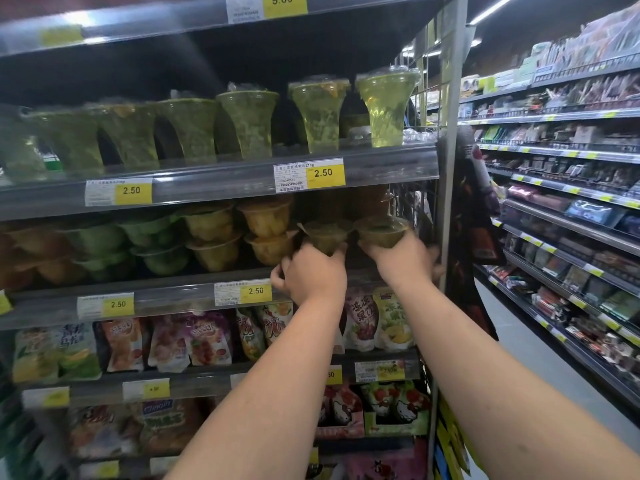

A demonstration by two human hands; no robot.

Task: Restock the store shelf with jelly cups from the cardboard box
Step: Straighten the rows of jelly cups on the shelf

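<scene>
Both of my hands reach up to the right end of the middle shelf. My left hand grips a greenish jelly cup from below. My right hand holds a second greenish jelly cup beside it. Both cups are upright and held just above the shelf's front edge. To their left stand stacked orange jelly cups, yellow ones and green ones. The cardboard box is out of view.
Tall green goblet-shaped jelly cups fill the shelf above. Bagged jelly snacks hang on the shelves below. A metal upright ends the shelf at the right, with hanging packets beside it. An aisle and another stocked shelving run lie to the right.
</scene>
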